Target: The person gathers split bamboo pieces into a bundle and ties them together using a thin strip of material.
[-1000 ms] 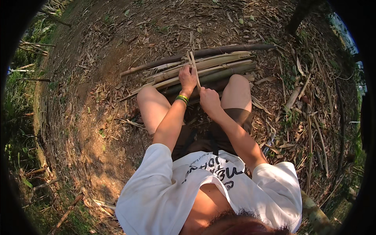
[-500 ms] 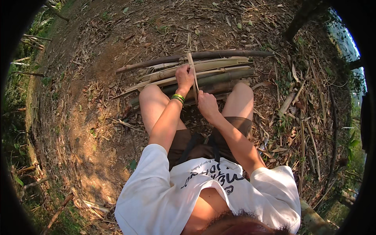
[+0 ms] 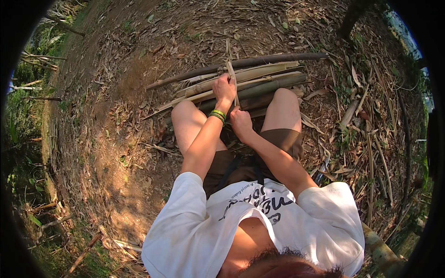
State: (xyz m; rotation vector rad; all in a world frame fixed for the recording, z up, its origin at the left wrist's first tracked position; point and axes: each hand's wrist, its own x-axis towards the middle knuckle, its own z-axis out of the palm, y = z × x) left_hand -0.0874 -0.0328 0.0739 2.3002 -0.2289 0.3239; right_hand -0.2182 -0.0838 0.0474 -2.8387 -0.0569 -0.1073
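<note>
A pale, flat bamboo strip (image 3: 232,73) stands out lengthwise in front of me, its far end rising past my fingers. My left hand (image 3: 224,90), with green and yellow bands at its wrist, is closed around the strip's upper part. Closer to my body, my right hand (image 3: 241,123) is closed at the strip's near end, thumb toward it; that end is hidden by the fingers. Beneath my hands, crosswise beyond my knees, lies a pile of split bamboo (image 3: 271,70) with a green bamboo pole (image 3: 273,87) on its near side.
A long dark branch (image 3: 185,75) borders the pile's far side. Dry leaves and twigs cover the ground. Loose sticks (image 3: 371,171) lie at the right, and a tree trunk (image 3: 350,21) stands at the far right. My bent knees flank the work.
My right hand has moved left, closer to my left hand, and covers more of the strip's near end. My left hand keeps its grip. The whole view has shifted slightly.
</note>
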